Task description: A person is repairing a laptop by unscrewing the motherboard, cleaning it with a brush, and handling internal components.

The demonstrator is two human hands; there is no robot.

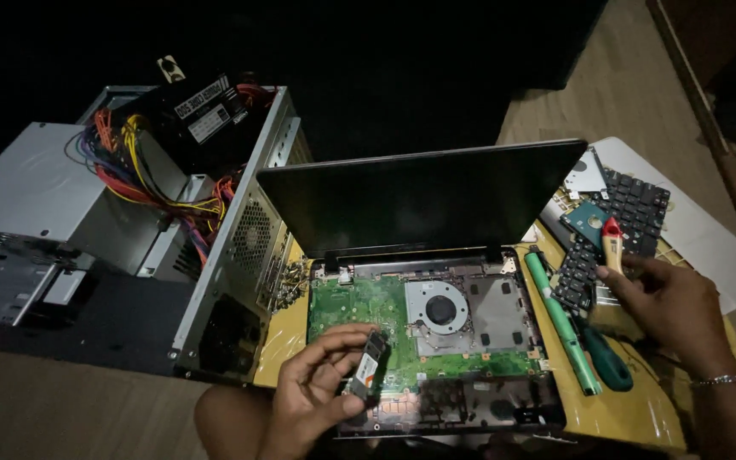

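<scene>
Left hand [313,396] was raised over the front edge of the opened laptop [436,341], fingers [334,339] curled and pinched shut on a small dark memory module [368,368] with an orange-and-white label; the module stood roughly upright, tilted slightly, above the green circuit board [359,311] and not seated in any slot that could be made out. Right hand [670,307] lay to the right of the laptop, fingers closed around the bristle end of a small brush [613,255] with a pale wooden handle and red tip, the handle pointing away from the person. Brush and hand sat over a detached black keyboard [632,213] resting on the yellow desk [623,413]. Between laptop and right hand lay a long green cylinder [560,319] and, just beside it, a green-handled screwdriver [606,362]. Laptop base was stripped of its cover, round fan [440,308] exposed mid-board, screen [419,200] upright and dark. A teal hard-drive board [587,220] lay near the keyboard's upper end. To the left stood an open desktop computer case [232,255], bundled red, yellow and orange wires [142,170] spilling inside beneath a black power supply [202,111]. Room was dim.
</scene>
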